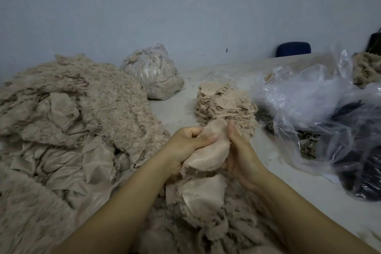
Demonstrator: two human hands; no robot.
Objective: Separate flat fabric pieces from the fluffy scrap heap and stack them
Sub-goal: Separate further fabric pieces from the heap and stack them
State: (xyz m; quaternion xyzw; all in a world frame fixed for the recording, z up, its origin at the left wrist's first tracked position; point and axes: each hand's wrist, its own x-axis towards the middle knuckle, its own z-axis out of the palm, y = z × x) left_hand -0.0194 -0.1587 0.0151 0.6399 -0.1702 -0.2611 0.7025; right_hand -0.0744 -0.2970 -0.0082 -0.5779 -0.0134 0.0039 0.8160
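Holding one flat fabric piece (208,150), my left hand (186,146) and right hand (240,150) both squeeze it tight, just before the stack (223,103) mid-floor (175,109).

Count: one fluffy scrap heap (78,109), one stack of flat fabric pieces (224,105), one tied clear bag of beige scraps (153,74), one loose clear plastic bag (321,113) with dark contents, two hands, left hand (185,148) and right hand (241,150), one blue cushion (293,49).
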